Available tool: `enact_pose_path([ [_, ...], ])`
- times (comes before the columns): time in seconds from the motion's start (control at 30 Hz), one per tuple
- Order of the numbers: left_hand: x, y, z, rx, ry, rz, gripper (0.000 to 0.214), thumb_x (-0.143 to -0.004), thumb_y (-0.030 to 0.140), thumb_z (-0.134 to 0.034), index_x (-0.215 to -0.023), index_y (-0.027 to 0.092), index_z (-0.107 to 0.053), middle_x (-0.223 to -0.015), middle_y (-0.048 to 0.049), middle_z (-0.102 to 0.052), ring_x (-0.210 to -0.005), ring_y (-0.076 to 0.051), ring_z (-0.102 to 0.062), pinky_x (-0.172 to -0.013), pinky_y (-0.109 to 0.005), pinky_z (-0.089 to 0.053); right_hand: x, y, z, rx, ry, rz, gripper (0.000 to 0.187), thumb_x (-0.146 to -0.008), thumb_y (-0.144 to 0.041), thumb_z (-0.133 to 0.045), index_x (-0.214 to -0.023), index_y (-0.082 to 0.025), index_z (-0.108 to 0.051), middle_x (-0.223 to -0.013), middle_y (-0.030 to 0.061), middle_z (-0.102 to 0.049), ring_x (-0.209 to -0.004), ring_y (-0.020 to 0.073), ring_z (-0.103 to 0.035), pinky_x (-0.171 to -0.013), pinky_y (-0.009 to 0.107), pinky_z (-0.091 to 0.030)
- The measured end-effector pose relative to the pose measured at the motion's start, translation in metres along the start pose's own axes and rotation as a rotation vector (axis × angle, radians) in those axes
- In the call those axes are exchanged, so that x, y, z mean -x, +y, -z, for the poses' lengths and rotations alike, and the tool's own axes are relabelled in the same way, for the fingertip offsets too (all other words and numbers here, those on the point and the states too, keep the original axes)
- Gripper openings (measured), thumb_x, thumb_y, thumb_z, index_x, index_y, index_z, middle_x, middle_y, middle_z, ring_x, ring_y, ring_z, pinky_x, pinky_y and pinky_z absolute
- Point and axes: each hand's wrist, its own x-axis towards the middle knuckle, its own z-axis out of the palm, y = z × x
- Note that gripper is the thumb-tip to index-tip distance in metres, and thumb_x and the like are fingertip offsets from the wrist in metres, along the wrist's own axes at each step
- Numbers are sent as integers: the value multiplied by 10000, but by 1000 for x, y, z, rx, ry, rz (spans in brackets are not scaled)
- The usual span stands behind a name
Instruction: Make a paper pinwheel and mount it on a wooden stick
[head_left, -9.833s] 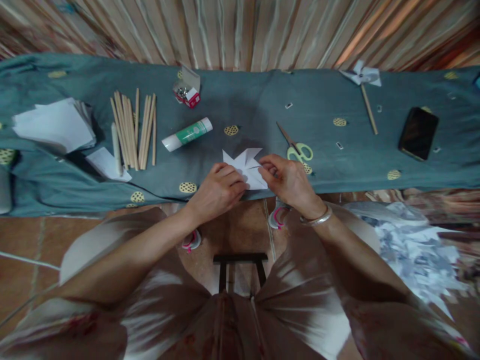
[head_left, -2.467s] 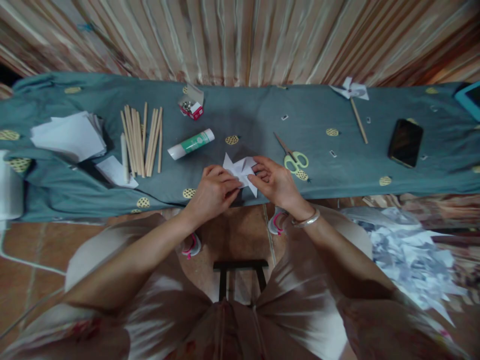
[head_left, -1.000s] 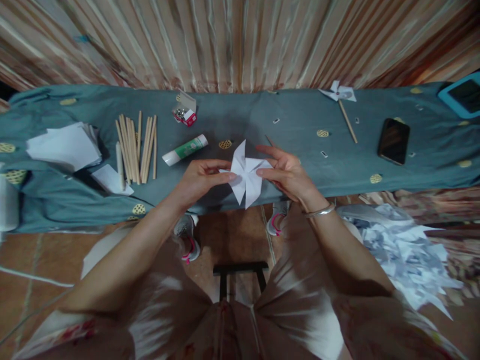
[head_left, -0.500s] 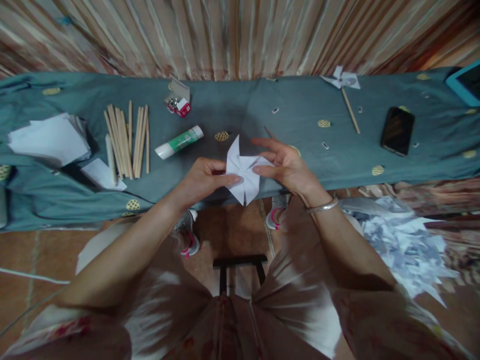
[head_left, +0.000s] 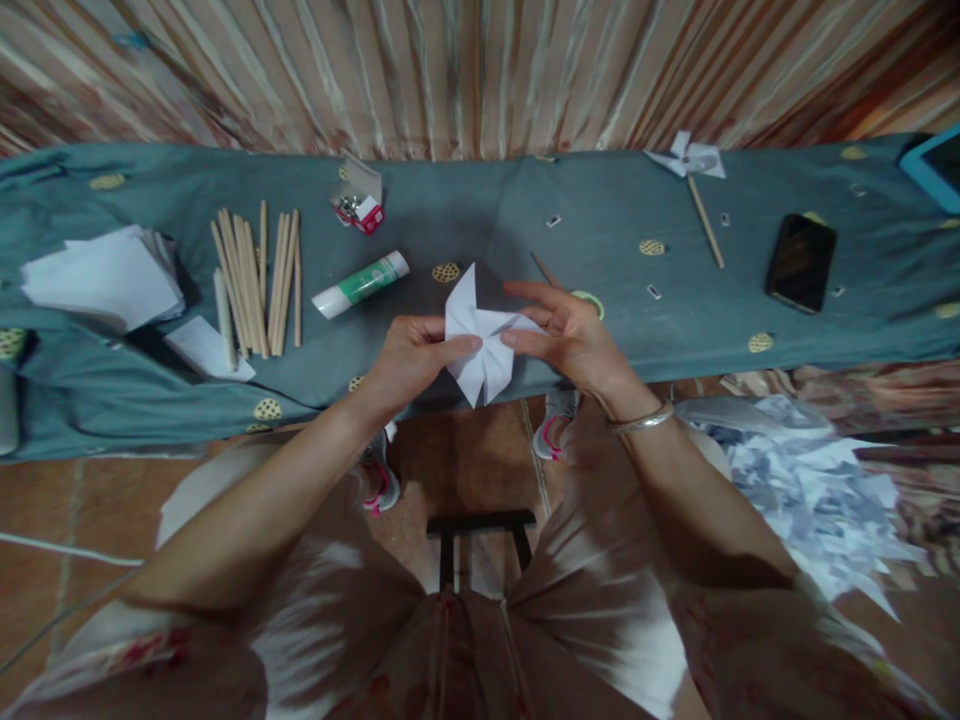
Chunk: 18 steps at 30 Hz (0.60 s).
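Observation:
A white paper pinwheel head [head_left: 480,340] is held up above the near edge of the teal-covered table [head_left: 465,215]. My left hand [head_left: 409,357] pinches its centre from the left with thumb and fingers. From the right, my right hand [head_left: 566,335] presses a fingertip and thumb against the centre, its other fingers stretched out. A silver bangle circles my right wrist. Most of the green-handled scissors [head_left: 589,298] is hidden behind my right hand.
On the table lie a glue stick [head_left: 360,285], several wooden sticks [head_left: 259,280], a stack of white paper [head_left: 101,275], a small open box of pins [head_left: 358,200], a finished pinwheel on a stick [head_left: 694,175] and a black phone [head_left: 801,262]. Paper scraps [head_left: 817,495] litter the floor at right.
The pinwheel head lay on the table under both hands; both hands have since lifted it off the cloth and hold it upright, and it has turned slightly in the last half second.

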Motion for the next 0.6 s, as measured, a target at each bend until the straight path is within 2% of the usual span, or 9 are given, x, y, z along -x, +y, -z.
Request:
enact_pose_path([
  [0.2, 0, 1, 0, 66, 33, -2, 168, -632, 324, -845, -756, 223, -793, -820, -31, -766, -803, -222, -687, -728, -334, -544, 3, -4, -2, -12, -15, -55, 646, -594, -396, -900, -1158, -192, -660, -927, 22, -722, -734, 161, -664, -599, 268, -545],
  [0.37, 0, 0, 2, 69, 2, -19, 173, -653, 343, -840, -767, 218, -802, -841, -44, -775, -778, -212, -692, -752, -344, -551, 1, -5, -4, -69, -5, -64, 622, -571, -363, -912, -1116, -182, -675, -857, 6, -715, -671, 127, -629, -593, 252, -542],
  [0.6, 3, 3, 2, 65, -1, 8, 154, -615, 307, -859, -718, 215, -790, -792, -41, -766, -795, -224, -698, -762, -354, -554, 0, -1, -2, -34, -8, -39, 622, -578, -401, -909, -1117, -192, -679, -879, 22, -718, -700, 147, -637, -628, 284, -557],
])
